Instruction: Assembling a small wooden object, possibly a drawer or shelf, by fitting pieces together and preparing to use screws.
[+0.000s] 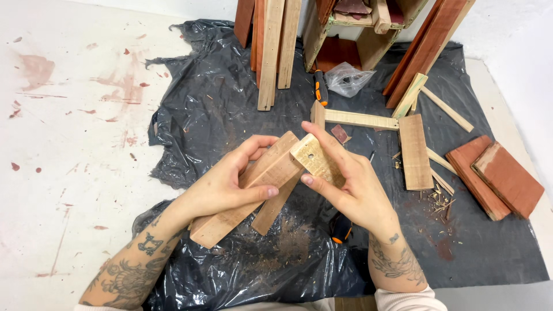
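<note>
1. Left hand (pixel 227 184): clamped on a long wood block (pixel 242 198), thumb across its top face and fingers curled over the far edge. The block runs from 7 o'clock up to the frame centre.
2. Right hand (pixel 351 184): closed around a small pale wood piece (pixel 314 160), thumb below, fingers over its top. A round hole shows in its near face. The piece butts against the upper end of the long block.
3. A thinner wood strip (pixel 275 204) lies under the long block, poking out toward 6 o'clock.
4. All of this is held above a black plastic sheet (pixel 230 98) spread on a white floor (pixel 69 144) with reddish stains at 9 o'clock.
5. At 12 o'clock: upright planks (pixel 271 52) and a wooden frame (pixel 360 34); just below them an orange-handled tool (pixel 320 87) and a clear plastic bag (pixel 347 78).
6. At 3 o'clock: a flat board (pixel 415 152), thin sticks, two reddish boards (pixel 495 177).
7. An orange-and-black object (pixel 341 229) is partly hidden beneath the right wrist; kind cannot be told.
</note>
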